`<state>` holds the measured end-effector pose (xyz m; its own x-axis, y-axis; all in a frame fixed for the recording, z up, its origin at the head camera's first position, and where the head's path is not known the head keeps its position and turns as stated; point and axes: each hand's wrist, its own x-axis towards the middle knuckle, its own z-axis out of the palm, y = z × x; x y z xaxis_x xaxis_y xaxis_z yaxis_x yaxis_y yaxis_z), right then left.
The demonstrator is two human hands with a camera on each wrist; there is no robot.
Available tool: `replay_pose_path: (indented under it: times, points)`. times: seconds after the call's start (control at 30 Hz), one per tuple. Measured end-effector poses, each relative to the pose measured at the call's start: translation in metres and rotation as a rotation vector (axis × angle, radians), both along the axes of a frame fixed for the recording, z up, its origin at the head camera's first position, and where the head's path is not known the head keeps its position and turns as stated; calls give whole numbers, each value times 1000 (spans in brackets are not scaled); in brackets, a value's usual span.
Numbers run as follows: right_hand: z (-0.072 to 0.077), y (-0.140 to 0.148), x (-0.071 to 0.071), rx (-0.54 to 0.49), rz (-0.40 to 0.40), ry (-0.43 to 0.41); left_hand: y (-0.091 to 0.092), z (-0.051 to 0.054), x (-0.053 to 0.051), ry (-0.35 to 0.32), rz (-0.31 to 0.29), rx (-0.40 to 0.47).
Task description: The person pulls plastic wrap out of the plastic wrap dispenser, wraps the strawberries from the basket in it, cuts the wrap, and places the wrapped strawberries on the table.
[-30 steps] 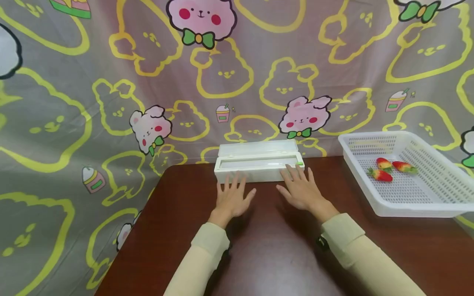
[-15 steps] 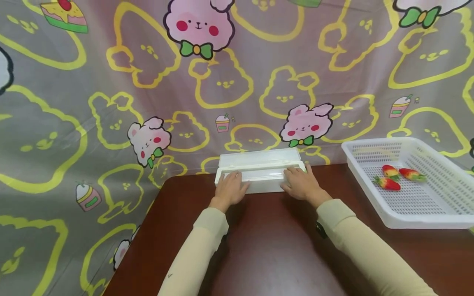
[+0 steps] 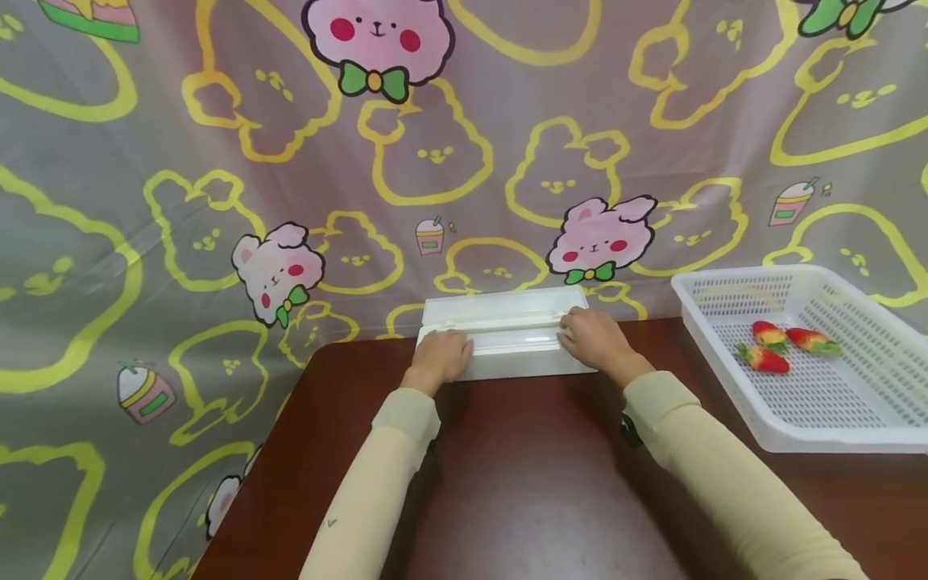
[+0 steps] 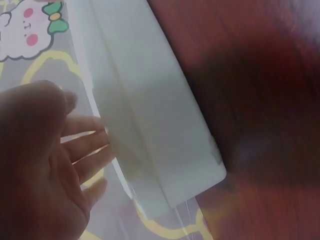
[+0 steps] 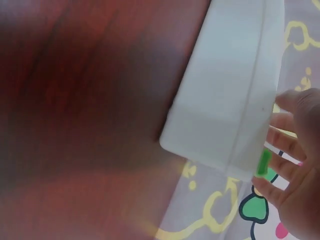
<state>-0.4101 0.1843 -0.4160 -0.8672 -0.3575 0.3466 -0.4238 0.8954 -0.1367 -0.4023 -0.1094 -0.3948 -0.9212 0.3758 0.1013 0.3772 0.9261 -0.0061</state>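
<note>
A long white box, which looks like a cling film dispenser (image 3: pixel 525 367), lies crosswise at the table's back, its lid (image 3: pixel 500 305) raised behind. Pale, shiny film or a clear strip (image 3: pixel 515 339) shows along its opening. My left hand (image 3: pixel 444 356) is over the left end; in the left wrist view its fingers (image 4: pixel 86 146) reach the top edge, thumb apart. At the right end is my right hand (image 3: pixel 598 337). Its fingers (image 5: pixel 285 142) lie by a small green piece (image 5: pixel 264 162) on the rim. I see nothing between thumb and fingers of either hand.
A white perforated plastic basket (image 3: pixel 732 403) stands on the right with three strawberries (image 3: pixel 763 359) in it. The dark reddish-brown table (image 3: pixel 536 475) ends against a cartoon-printed cloth (image 3: pixel 478 185) just behind the box.
Both hands have moved forward from the box's front onto its top ends, and their fingers have bent from spread to curved. The view has shifted slightly. Box and basket stay put.
</note>
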Motion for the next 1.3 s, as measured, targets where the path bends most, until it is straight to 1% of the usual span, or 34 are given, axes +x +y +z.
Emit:
replay_pose_path:
  times: [0.13, 0.2, 0.3, 0.43, 0.53, 0.67, 0.73, 0.77, 0.83, 0.97, 1.03, 1.1, 1.2, 1.3]
  points:
    - [4, 2, -6, 20, 38, -34, -4, -3, -8, 0, -24, 20]
    - [7, 2, -11, 29, 56, -37, -6, -3, -13, 9, -37, 39]
    - [13, 2, -18, 40, 68, -20, -6, -1, -23, 46, -52, 73]
    - [16, 2, -21, 64, 62, 21, -7, 1, -33, 84, -49, 125]
    - [12, 2, -22, 91, 50, 52, -10, -3, -37, 136, -65, 80]
    - [5, 2, -23, 113, 40, 83, -18, -9, -36, 221, -76, -64]
    - [2, 1, -23, 111, 41, 90, -22, -10, -34, 236, -65, -95]
    - [1, 1, -23, 110, 38, 92, -24, -11, -34, 244, -61, -92]
    - [1, 2, -23, 98, 31, 91, -27, -12, -34, 247, -68, -67]
    - [3, 4, -22, 46, 8, 81, -28, -11, -37, 237, -119, 17]
    - [4, 4, -22, 32, 4, 73, -27, -10, -37, 224, -139, 35]
    - [4, 4, -21, 28, 3, 64, -27, -8, -39, 216, -142, 44]
    - [3, 3, -21, 28, 2, 59, -27, -7, -39, 185, -126, 56]
    - [2, 3, -21, 20, 2, 63, -30, -8, -40, 178, -123, 57]
